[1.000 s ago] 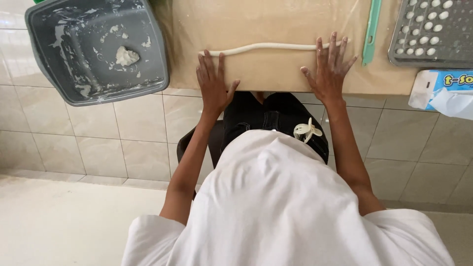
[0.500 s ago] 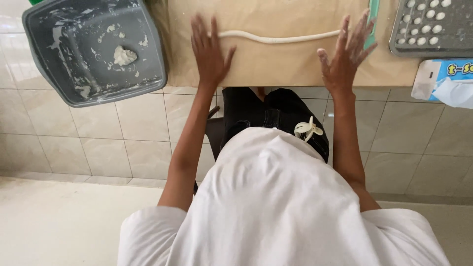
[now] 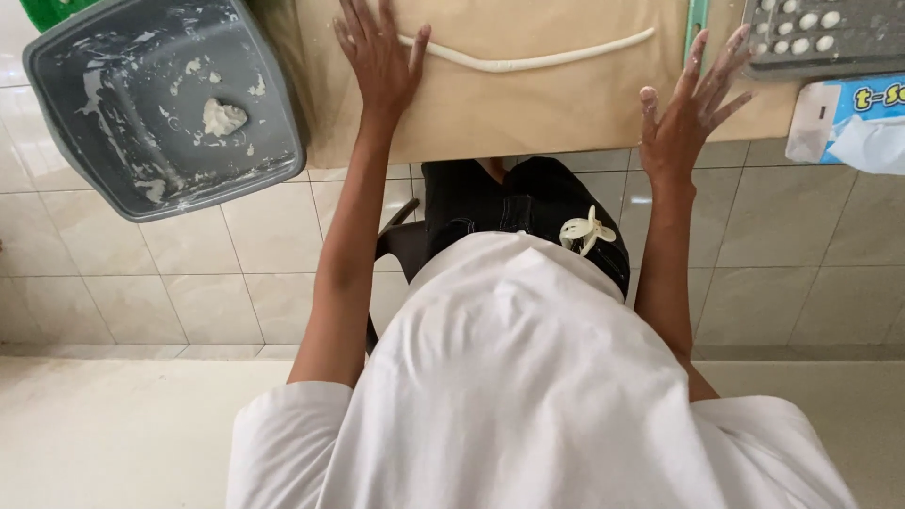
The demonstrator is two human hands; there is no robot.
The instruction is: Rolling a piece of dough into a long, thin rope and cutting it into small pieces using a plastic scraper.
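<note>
We see the dough rope [image 3: 528,58] lying left-right on the counter [image 3: 566,113]; left hand [image 3: 377,61] flat on its end, fingers spread; right hand [image 3: 683,123] has lifted off, open.

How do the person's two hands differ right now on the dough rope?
The left hand lies flat on the board with its fingers over the end of the dough rope; the right hand is off the rope, near the board's front edge. The left hand's fingers lie fairly close together; the right hand's are splayed wide. Both are open, palms down, holding nothing.
</note>
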